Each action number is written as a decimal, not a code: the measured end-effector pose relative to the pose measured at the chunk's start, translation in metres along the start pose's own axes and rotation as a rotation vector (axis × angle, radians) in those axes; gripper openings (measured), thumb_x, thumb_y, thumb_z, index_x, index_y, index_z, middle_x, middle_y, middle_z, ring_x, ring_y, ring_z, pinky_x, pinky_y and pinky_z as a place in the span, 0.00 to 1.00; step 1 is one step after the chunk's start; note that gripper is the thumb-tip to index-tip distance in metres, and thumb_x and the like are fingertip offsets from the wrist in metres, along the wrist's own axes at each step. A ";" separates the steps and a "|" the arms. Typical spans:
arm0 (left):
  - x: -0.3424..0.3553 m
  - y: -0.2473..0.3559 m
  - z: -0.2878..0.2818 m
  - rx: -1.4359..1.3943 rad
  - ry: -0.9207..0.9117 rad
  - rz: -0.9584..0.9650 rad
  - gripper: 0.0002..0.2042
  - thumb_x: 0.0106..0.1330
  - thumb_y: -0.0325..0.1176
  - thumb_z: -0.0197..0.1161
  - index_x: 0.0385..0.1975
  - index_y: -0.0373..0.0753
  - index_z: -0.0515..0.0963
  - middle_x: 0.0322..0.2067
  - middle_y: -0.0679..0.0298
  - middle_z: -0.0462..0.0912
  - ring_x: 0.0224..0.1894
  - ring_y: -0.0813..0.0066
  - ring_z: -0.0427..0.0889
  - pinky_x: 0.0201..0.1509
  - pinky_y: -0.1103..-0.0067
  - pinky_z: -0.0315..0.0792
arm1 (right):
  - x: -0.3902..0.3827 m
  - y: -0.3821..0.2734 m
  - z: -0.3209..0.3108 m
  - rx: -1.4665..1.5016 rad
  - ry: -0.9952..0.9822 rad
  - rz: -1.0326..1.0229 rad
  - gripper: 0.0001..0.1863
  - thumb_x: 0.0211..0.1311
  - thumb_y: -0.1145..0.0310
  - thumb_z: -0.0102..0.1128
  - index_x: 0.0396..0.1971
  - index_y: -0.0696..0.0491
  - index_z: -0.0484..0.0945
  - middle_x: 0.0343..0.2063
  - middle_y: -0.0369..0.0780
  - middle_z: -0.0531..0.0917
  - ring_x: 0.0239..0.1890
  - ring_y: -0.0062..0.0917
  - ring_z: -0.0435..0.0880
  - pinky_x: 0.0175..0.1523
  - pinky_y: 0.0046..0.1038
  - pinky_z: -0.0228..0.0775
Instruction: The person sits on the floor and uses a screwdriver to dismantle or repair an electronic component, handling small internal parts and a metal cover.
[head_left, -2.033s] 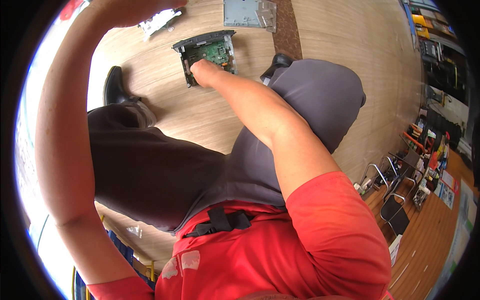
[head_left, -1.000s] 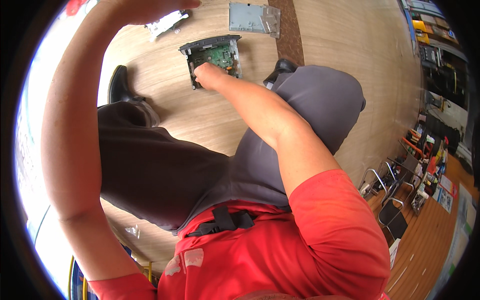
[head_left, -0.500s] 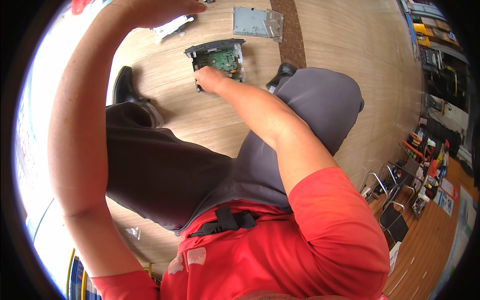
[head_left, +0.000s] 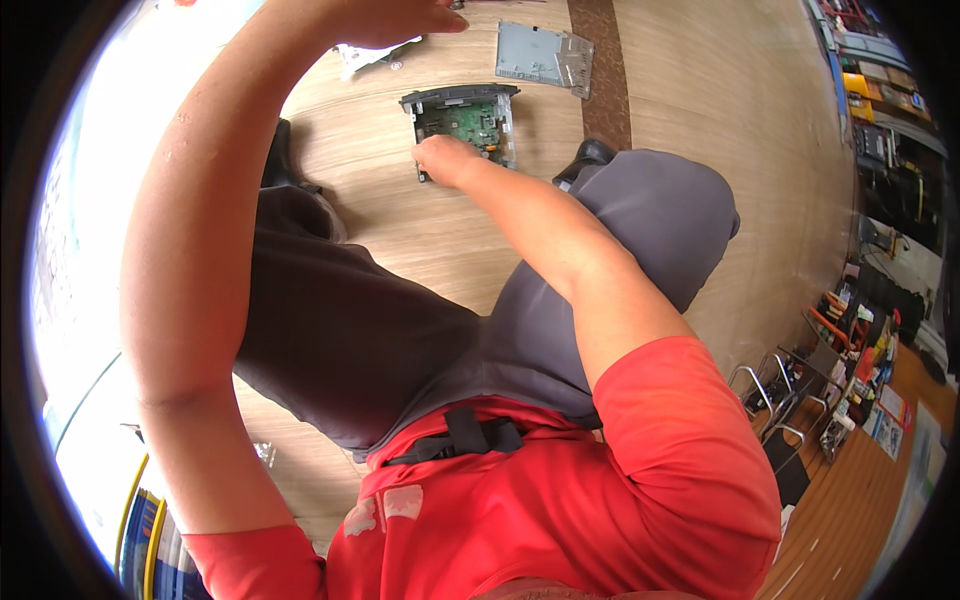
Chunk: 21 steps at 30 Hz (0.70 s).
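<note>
An opened electronic unit lies on the floor between my feet. It has a dark front panel on its far side, metal side walls and a green circuit board inside. My right hand is closed at its near left corner, fingers curled over the side wall. Beyond the unit, my left hand reaches in at the top edge of the view. One fingertip points right, close to a small dark thing; the other fingers are mostly cut off, so its grip is unclear. A white-and-silver part lies just below this hand.
A grey metal cover plate lies beyond the unit, a clear plastic-looking piece overlapping its right side. A brown strip crosses the floor. My shoes flank the unit. Cluttered shelves and a wooden surface stand at the right.
The whole view has shifted, so the scene sits farther right. Both hands keep about the same places relative to the unit, the right one still at its corner.
</note>
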<state>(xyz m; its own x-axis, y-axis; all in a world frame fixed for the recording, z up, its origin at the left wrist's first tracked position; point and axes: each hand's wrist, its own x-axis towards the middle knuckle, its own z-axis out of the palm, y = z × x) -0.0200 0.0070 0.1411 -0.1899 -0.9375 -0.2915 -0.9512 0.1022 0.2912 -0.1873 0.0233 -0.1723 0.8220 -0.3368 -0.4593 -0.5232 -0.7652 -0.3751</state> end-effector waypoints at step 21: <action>0.015 -0.025 0.025 0.035 0.120 0.133 0.15 0.64 0.43 0.60 0.34 0.34 0.78 0.32 0.49 0.82 0.38 0.51 0.81 0.44 0.65 0.73 | -0.015 0.007 0.003 -0.171 0.081 -0.127 0.07 0.58 0.69 0.51 0.30 0.46 0.79 0.38 0.43 0.78 0.45 0.38 0.80 0.46 0.39 0.76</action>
<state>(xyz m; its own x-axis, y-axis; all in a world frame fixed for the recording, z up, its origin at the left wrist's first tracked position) -0.0055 -0.0015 0.1067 -0.2860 -0.9477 -0.1414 -0.9279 0.2371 0.2877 -0.2044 0.0249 -0.1704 0.8977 -0.2697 -0.3484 -0.3744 -0.8838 -0.2805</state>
